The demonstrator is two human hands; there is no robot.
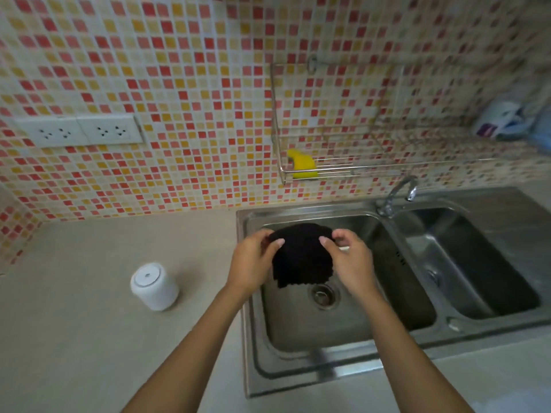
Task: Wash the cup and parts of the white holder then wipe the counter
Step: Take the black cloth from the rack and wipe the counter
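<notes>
1. Left hand (253, 260) and right hand (348, 257) each pinch a top corner of the black cloth (301, 254), hanging over the left sink (343, 332).
2. White holder (155, 286) stands on the counter (74, 338), at 9 o'clock from the cloth.
3. Judgement: keep both grips tight, fold flat, then wipe toward the sink.

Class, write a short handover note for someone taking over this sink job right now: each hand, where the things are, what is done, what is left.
Left hand and right hand each pinch a top corner of the black cloth, held over the left sink basin.
White holder stands on the counter, left of the sink.
No cup in view; whether the washing is finished cannot be told.
Left: wiping the counter.
</notes>
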